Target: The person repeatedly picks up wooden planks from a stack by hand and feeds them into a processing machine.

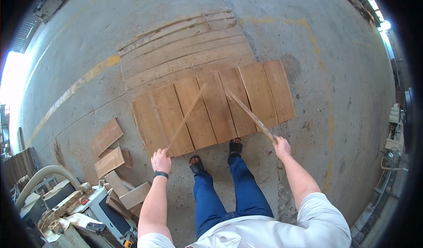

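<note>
- My left hand (161,160): fingers curled tight round the near end of a thin wooden strip (186,117); dark band on that wrist
- That strip runs up and away from my fist, tilted to the right, its far end over the middle of the row of boards (211,109)
- My right hand (282,146): fingers closed on the near end of a second thin strip (249,115), this one bowed along its length
- Second strip runs up and to the left; its far tip sits near the far tip of the first, the two not touching, so far as I can tell
- Whether either strip rests on the boards or is held clear of them: cannot tell
- The row of boards lies flat on the concrete floor (343,71), side by side, their near ends just ahead of my feet in dark sandals (235,147)
- Past the far edge of that row: a second spread of paler, longer planks (185,45), lying crosswise and edge to edge, with narrow slats at its far side
- To my left on the floor: loose short offcuts (107,136), some flat, some stacked near a machine (83,212)
- Machine at the lower left corner carries a pale curved hose (39,179) and a coat of sawdust
- Worn yellow line (72,89) crosses the floor to the far left; fainter yellow marks to the right
</note>
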The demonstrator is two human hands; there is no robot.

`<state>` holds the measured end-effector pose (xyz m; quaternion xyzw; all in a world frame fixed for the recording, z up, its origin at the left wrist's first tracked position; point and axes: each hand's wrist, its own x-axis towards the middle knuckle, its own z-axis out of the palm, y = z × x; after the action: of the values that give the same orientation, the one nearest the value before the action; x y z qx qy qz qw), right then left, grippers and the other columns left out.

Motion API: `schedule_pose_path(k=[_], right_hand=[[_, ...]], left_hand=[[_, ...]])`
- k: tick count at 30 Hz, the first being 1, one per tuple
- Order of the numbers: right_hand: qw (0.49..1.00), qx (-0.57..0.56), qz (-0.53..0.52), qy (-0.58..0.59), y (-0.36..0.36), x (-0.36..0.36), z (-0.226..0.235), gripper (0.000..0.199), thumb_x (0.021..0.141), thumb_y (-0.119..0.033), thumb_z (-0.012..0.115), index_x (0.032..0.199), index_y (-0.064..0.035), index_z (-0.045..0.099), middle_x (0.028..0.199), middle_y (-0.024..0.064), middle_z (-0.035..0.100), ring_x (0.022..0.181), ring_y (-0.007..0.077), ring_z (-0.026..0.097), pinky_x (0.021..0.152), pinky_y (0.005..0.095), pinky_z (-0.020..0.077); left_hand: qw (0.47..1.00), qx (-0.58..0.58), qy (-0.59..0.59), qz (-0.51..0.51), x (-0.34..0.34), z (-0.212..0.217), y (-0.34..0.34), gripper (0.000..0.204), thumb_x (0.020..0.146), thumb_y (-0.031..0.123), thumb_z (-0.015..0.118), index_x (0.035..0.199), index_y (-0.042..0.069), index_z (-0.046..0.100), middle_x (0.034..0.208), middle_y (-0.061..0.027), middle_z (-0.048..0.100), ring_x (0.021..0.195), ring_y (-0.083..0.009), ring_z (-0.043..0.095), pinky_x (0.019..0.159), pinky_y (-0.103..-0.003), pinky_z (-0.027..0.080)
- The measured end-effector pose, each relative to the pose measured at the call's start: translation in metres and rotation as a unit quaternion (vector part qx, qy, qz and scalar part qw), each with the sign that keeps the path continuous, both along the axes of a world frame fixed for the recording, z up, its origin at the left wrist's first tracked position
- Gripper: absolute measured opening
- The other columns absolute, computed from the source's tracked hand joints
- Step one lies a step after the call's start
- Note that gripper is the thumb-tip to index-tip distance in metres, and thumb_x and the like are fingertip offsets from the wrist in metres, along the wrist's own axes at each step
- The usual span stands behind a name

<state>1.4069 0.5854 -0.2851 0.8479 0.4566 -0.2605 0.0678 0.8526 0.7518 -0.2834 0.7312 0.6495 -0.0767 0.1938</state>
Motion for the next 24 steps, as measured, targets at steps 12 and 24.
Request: schedule_pose_path(k=[12,24], right_hand=[[0.969,-0.192,-0.117,-0.105,-0.263,-0.094,0.204,0.020,0.090,-0.015,0.060,0.108,-0.0136,0.067,0.111,0.0141,0.070,0.106,0.0370,0.065,0.088,0.0490,0.0528],[0.974,-0.206,0.086,-0.040,-0.262,-0.099,0.199,0.028,0.089,-0.025,0.061,0.113,-0.0133,0.070,0.115,0.0135,0.070,0.111,0.0336,0.066,0.093,0.0451,0.0522]], left_hand=[[0.990,-0.085,0.009,0.109,-0.184,0.160,-0.195,0.022,0.083,0.025,0.069,0.096,0.006,0.069,0.104,-0.0112,0.067,0.102,-0.0321,0.063,0.088,-0.047,0.050],[0.931,0.027,-0.059,0.360,-0.187,0.254,-0.380,0.024,0.080,0.019,0.071,0.093,0.000,0.066,0.100,-0.0179,0.066,0.099,-0.0389,0.063,0.087,-0.047,0.051]])
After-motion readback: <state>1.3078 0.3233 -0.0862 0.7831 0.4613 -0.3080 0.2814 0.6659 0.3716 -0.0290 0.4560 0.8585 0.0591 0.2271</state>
